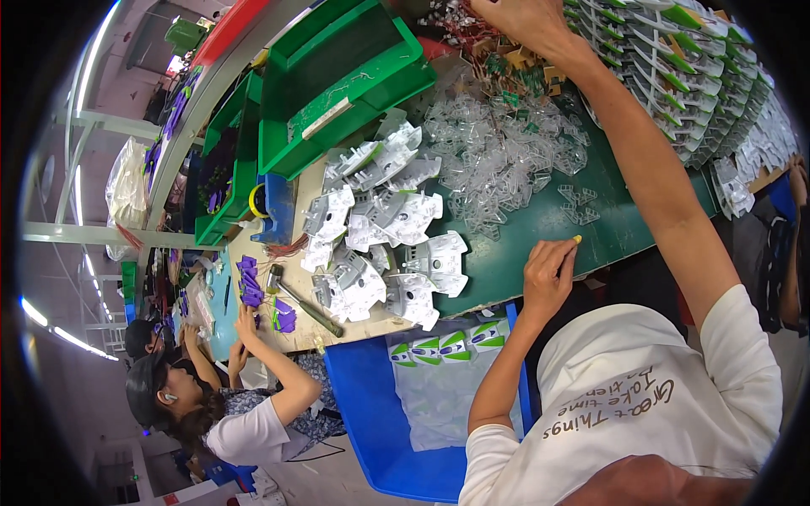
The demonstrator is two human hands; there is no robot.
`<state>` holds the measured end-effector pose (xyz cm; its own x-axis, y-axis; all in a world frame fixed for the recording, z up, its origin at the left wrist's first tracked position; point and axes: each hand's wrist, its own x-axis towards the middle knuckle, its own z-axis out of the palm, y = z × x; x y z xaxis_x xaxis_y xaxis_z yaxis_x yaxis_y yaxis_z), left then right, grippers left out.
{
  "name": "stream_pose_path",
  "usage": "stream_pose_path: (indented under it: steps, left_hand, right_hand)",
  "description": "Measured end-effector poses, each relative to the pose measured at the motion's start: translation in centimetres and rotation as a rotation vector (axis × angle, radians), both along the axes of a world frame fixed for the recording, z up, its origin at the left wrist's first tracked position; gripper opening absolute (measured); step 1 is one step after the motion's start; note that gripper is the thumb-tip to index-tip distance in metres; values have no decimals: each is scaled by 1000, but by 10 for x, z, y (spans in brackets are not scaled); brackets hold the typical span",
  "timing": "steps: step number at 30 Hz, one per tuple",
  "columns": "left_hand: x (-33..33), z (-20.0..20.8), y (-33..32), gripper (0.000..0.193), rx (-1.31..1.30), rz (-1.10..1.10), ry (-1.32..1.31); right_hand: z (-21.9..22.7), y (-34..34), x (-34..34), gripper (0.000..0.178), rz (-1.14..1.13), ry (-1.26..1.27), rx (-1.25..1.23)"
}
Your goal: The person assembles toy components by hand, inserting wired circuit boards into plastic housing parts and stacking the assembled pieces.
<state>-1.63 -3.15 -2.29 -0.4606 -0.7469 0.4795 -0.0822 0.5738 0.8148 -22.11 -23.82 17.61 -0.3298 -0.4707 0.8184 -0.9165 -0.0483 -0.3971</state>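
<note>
Workshop: strip lights and white posts on the left, a co-worker in a dark cap reaching to purple pieces.
Desk: dark green near the hands, pale further left, heavily loaded.
Left hand: fingers closed together above the desk's near edge, a yellow bit at the tip — gripped or worn, I cannot tell.
Right hand: stretched across to the far side, cut by the top edge — cannot tell whether it grips anything.
Wired parts: heaped just beside the right hand.
Clear plastic pieces: a broad pile between the hands, a few apart near the left hand.
White shells: grouped left of that pile.
Green tray: behind the shells.
Stacked white-and-green shells: far right.
Blue bin: below the desk's edge.
</note>
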Motion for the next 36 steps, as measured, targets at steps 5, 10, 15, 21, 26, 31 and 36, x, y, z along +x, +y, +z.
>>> stream_pose_path:
  steps: [5,10,15,21,26,31,36]
  left_hand:
    - [2,0,2,16,-19,12,-23]
    - [1,0,0,15,-29,27,-38]
    - [-2,1,-1,15,-64,33,-38]
    - [-2,3,-1,16,-75,32,-47]
    - [1,1,1,17,-6,32,-46]
    - [12,12,-4,20,394,59,190]
    - [22,60,-17,33,653,83,458]
  right_hand:
    - [-46,4,3,32,905,-588,796]
    - [-88,14,10,21,746,-453,783]
    - [-84,16,5,23,648,-667,544]
    - [-67,22,-11,23,1170,-1327,428]
    - [-59,68,26,20,872,-801,167]
    - [-56,146,43,17,841,-845,404]
    - [-94,200,42,13,913,-986,657]
